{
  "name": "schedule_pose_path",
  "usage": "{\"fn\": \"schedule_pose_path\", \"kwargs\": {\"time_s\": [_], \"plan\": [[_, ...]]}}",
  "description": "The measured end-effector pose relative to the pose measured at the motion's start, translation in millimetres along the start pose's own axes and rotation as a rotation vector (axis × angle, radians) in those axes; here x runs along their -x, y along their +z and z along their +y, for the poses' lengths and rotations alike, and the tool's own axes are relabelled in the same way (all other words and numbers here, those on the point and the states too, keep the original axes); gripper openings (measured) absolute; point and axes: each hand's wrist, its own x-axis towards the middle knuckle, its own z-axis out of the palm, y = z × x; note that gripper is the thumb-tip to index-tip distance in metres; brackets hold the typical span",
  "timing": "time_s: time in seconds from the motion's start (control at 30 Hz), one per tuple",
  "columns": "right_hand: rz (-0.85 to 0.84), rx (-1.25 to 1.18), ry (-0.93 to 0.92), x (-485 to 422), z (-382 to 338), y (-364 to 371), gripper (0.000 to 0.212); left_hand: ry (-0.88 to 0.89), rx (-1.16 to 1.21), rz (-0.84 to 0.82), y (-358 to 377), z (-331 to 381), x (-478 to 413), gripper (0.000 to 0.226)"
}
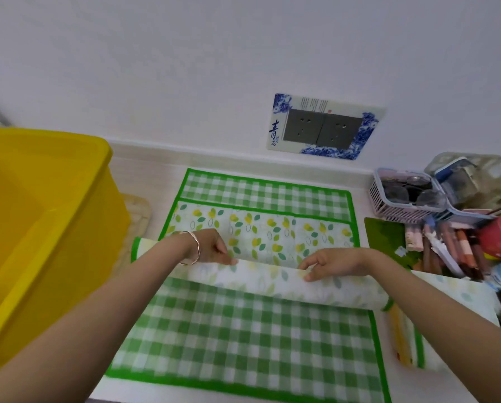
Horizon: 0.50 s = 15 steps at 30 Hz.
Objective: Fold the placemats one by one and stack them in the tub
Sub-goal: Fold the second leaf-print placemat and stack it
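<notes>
White wall (185, 68) stands behind the pale worktop (147, 173). The left hand (214, 248) and the right hand (327, 264) each pinch the lifted edge of a leafy placemat (272, 283). It lies over a green checked placemat (243, 338). A yellow tub (40, 199) sits to the left.

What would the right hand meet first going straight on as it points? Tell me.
Probably the left hand: the right hand points left along the placemat edge both pinch, nothing between them.
</notes>
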Motion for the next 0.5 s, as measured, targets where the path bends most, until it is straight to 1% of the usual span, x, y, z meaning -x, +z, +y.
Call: {"fn": "schedule_pose_path", "kwargs": {"time_s": [0.07, 0.1, 0.2, 0.27, 0.33, 0.4, 0.5], "plan": [[0.025, -0.051, -0.006, 0.4, -5.7, -14.7, 0.024, 0.01, 0.036, 0.028, -12.5, 3.6, -4.1, 0.03], [0.05, -0.074, -0.023, 0.6, -9.4, -21.1, 0.023, 0.012, 0.009, 0.068, -17.7, 4.9, -6.3, 0.03], [0.138, -0.032, -0.054, -7.5, -14.8, -38.4, 0.02, 0.001, -0.182, 0.272, -24.4, 10.1, -12.6, 0.022], [0.192, -0.004, -0.061, -17.6, -15.7, -45.4, 0.019, 0.026, -0.284, 0.447, -18.2, 11.0, -19.5, 0.035], [0.257, 0.001, -0.062, -27.8, -16.9, -51.0, 0.019, 0.083, -0.304, 0.578, -8.0, 11.8, -24.6, 0.054], [0.332, 0.018, -0.078, -37.6, -16.3, -55.2, 0.019, 0.132, -0.29, 0.602, 3.5, 13.9, -28.3, 0.075], [0.429, 0.012, -0.082, -52.5, -10.9, -59.0, 0.019, 0.132, -0.327, 0.539, 25.0, 13.8, -36.3, 0.085]]}}
